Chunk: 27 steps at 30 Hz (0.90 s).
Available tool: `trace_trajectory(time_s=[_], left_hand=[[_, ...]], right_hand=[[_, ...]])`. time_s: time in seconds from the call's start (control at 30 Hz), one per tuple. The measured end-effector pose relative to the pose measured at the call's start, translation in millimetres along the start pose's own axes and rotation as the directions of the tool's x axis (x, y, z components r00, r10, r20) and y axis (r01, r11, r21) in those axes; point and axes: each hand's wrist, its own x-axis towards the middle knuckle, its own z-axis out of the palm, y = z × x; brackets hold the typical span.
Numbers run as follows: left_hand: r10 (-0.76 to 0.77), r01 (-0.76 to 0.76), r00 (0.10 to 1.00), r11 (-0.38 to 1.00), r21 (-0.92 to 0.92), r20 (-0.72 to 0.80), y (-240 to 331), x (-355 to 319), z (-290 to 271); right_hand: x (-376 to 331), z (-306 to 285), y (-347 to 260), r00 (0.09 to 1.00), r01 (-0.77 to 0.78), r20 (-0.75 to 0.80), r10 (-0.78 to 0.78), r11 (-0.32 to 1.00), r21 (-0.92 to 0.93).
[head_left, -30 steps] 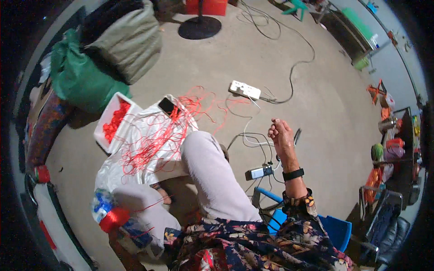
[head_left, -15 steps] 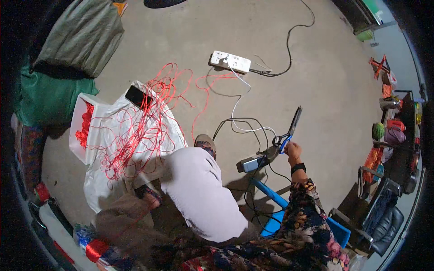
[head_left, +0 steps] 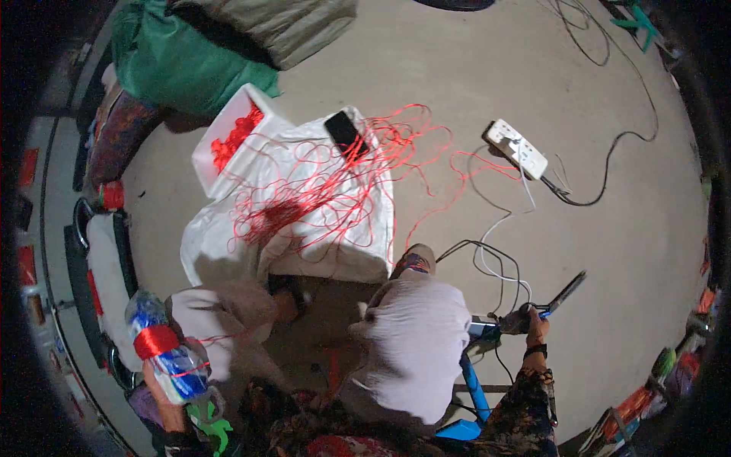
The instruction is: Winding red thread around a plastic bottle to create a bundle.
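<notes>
At the lower left my left hand (head_left: 156,386) is closed around a clear plastic bottle (head_left: 173,373) with blue on it, wound about its middle with a band of red cord (head_left: 156,342). A strand of that cord trails toward my lap. On the right my right hand (head_left: 537,327) grips scissors (head_left: 566,292) by their blue handles, dark blades pointing up and to the right. Just left of that hand is a small grey-blue box (head_left: 483,327) with cables. Loose red cord (head_left: 304,199) lies in a tangle over a white sack (head_left: 209,242) before my knees.
A black phone (head_left: 345,134) rests on the sack beside a white bin (head_left: 204,158) holding red material. A white power strip (head_left: 518,148) with cables lies on the floor at right. Green (head_left: 183,65) and grey (head_left: 297,30) sacks stand far left. Blue stool legs (head_left: 474,388) show below.
The view has swung left, so floor things sit farther right in it. The bottle and my left hand have come more fully into view. My right hand, still holding the scissors, is lower in the picture.
</notes>
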Motion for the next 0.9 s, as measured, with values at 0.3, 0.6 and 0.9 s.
trace_trajectory(time_s=[0.3,0.6,0.9], left_hand=[[0.038,-0.037,0.999,0.999,-0.035,0.022,6.0,-26.2,-24.9],[0.007,-0.017,0.998,0.987,-0.157,-0.062,-13.0,-18.6,-36.9],[0.142,-0.162,0.966,0.984,-0.076,-0.217,-4.1,-48.6,-4.6]], right_hand=[[22.1,-2.4,-0.2,0.997,-0.038,0.057,0.047,0.989,-0.143],[-7.9,-32.6,-55.3,0.914,-0.232,0.405,0.007,0.828,0.51],[-133.3,-8.1,-212.7,0.855,-0.238,0.449,-0.261,0.571,0.785]])
